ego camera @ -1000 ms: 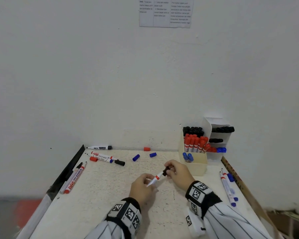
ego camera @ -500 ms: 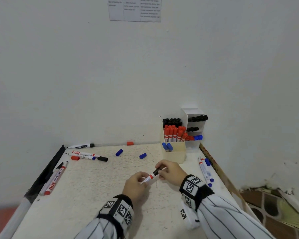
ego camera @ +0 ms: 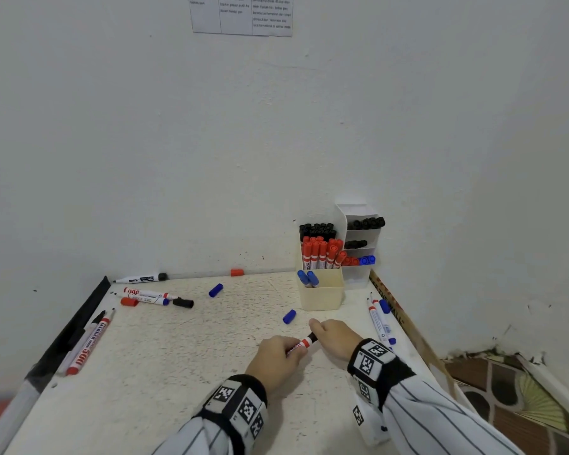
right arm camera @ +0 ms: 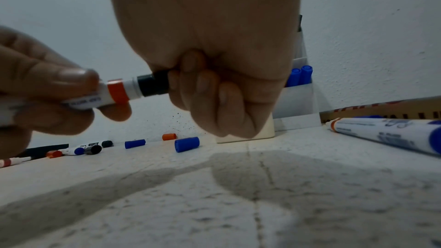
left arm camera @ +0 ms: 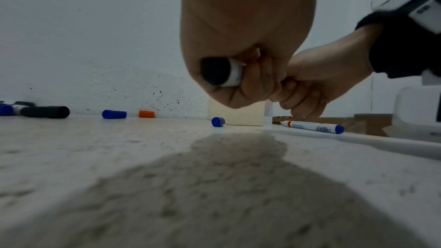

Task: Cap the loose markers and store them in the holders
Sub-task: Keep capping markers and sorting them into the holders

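Above a speckled white worktop (ego camera: 165,362) in a white-walled corner, my left grip (ego camera: 278,356) clasps a "Marker"-labelled marker (ego camera: 301,344); my right grip (ego camera: 335,336) curls round its black cap (right arm camera: 152,85).

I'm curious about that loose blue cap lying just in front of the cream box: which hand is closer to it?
Right. The right hand is just beside the blue cap, to its right; the left hand is nearer the person, farther from it.
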